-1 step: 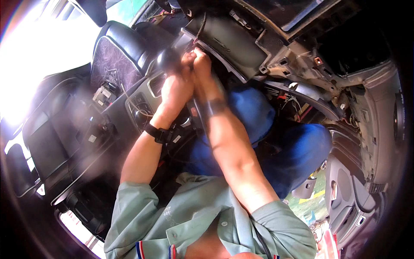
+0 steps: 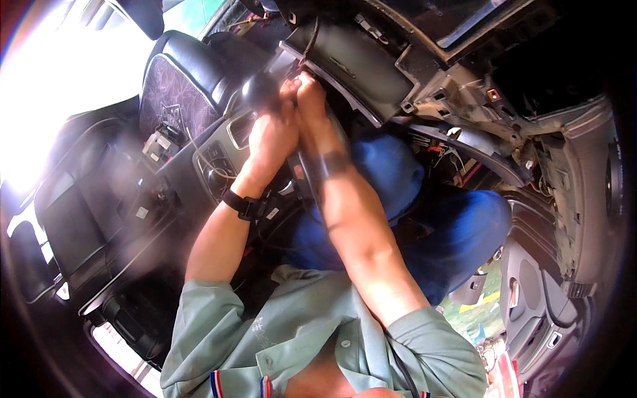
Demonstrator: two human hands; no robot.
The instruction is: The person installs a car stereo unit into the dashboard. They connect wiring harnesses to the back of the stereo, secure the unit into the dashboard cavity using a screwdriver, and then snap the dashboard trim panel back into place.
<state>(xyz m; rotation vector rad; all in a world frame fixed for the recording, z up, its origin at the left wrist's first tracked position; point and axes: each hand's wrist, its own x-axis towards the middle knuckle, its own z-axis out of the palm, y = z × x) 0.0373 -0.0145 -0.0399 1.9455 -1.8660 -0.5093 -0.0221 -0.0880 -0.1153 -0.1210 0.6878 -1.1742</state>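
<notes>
Close together beside the rounded black gear knob, my left hand and my right hand have their fingers curled at the lower edge of a dark trim panel. A thin dark cable hangs down to my fingertips. What my fingers grip is hidden and blurred. The centre console, with a loose pale wire, lies left of my left wrist, which wears a black band.
Black seats stand at the left. Stripped dashboard framework with exposed wiring runs along the top right. My bent blue-clad knee is below it. An open door is at the lower right.
</notes>
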